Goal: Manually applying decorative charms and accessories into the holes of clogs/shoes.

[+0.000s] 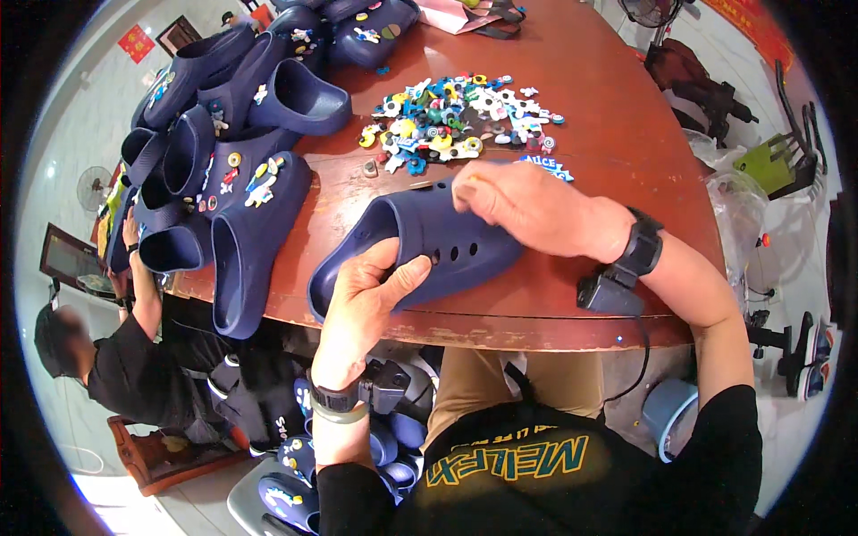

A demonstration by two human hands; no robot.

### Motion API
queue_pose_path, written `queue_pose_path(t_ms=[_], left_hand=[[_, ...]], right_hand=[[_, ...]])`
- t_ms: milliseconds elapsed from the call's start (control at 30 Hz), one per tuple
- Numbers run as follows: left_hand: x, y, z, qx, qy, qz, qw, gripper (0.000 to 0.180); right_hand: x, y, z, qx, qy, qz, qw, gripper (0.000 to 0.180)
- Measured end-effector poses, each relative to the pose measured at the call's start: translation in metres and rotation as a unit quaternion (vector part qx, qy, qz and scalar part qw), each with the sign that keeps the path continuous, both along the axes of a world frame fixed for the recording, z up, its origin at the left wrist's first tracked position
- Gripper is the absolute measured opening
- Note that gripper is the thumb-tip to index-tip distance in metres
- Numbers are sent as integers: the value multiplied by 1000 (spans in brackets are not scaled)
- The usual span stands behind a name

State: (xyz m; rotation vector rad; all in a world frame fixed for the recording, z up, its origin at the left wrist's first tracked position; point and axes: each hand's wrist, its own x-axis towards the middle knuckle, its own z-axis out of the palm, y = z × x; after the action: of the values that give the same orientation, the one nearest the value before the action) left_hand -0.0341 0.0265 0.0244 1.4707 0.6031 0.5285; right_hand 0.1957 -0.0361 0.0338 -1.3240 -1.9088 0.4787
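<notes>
A navy blue clog with round vent holes lies on the table in front of me, its toe pointing right. My left hand grips it at the opening, fingers inside and thumb pressed on the outer side. Over the clog's toe is my right hand, its fingers pinched together. A yellowish bit shows at those fingertips, too small to name. Just beyond, a flat blue charm with white lettering rests on the table. Behind the clog spreads a heap of colourful shoe charms.
Navy clogs, several with charms, are piled on the left of the wooden table. A pink bag sits at the far edge. To the left, a person in black reaches toward the pile. A blue bucket stands below right.
</notes>
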Motion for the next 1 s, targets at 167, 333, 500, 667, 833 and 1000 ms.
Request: queue_pose_path(t_ms=[167,333,500,667,833,1000], left_hand=[[4,-3,0,46,39,4,998,26],[4,-3,-6,104,47,1,993,29],[7,-11,-6,84,26,32,996,29],[3,-11,-7,44,6,47,998,25],[9,-3,-3,98,28,32,994,23],[4,7,2,120,61,35,990,25]], right_hand=[[59,-1,-3,47,82,-79,992,26],[118,-25,-24,20,-58,-203,977,23],[125,-27,-44,38,-281,-209,936,18],[90,-25,-30,148,-209,-125,959,17],[88,-28,-39,110,-335,-134,926,14],[51,-21,5,285,-272,-122,911,16]])
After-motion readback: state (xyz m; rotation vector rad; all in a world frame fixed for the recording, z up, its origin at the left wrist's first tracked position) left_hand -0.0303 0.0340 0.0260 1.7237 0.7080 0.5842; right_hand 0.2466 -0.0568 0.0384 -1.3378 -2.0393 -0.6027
